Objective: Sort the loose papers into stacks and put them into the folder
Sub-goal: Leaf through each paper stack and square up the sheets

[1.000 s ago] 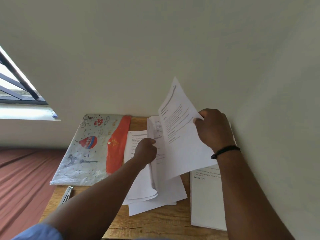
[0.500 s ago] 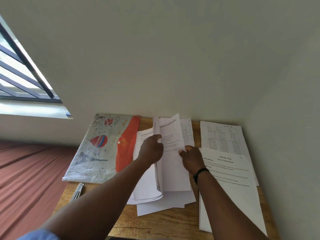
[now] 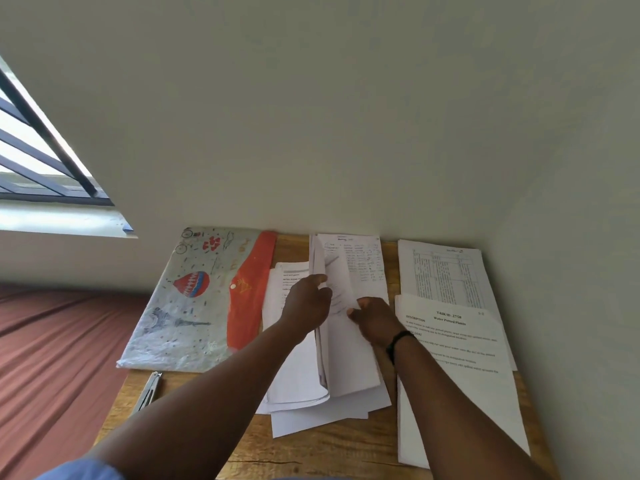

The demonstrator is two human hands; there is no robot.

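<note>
A loose pile of white papers [image 3: 349, 368] lies in the middle of the wooden table [image 3: 311, 448]. My left hand [image 3: 306, 301] holds several turned-up sheets on edge at the pile's left half. My right hand [image 3: 374, 318] pinches the edge of a printed sheet lying on the pile. A handwritten page [image 3: 363, 265] shows at the pile's far end. At the right lies a sorted stack topped by a "Water Potted Plants" sheet [image 3: 460, 368], with a table-printed sheet [image 3: 443, 271] behind it. The decorated folder with an orange flap [image 3: 194, 303] lies shut at the left.
A metal tool [image 3: 149, 391] rests on the table's left edge, just in front of the folder. The wall runs along the table's far and right sides. A reddish-brown surface [image 3: 52, 358] lies left of the table, and a barred window [image 3: 38, 161] is at upper left.
One second ago my right hand held a printed sheet lifted over the right stack. That sheet now lies on the right stack, and my right hand has come back to the middle pile.
</note>
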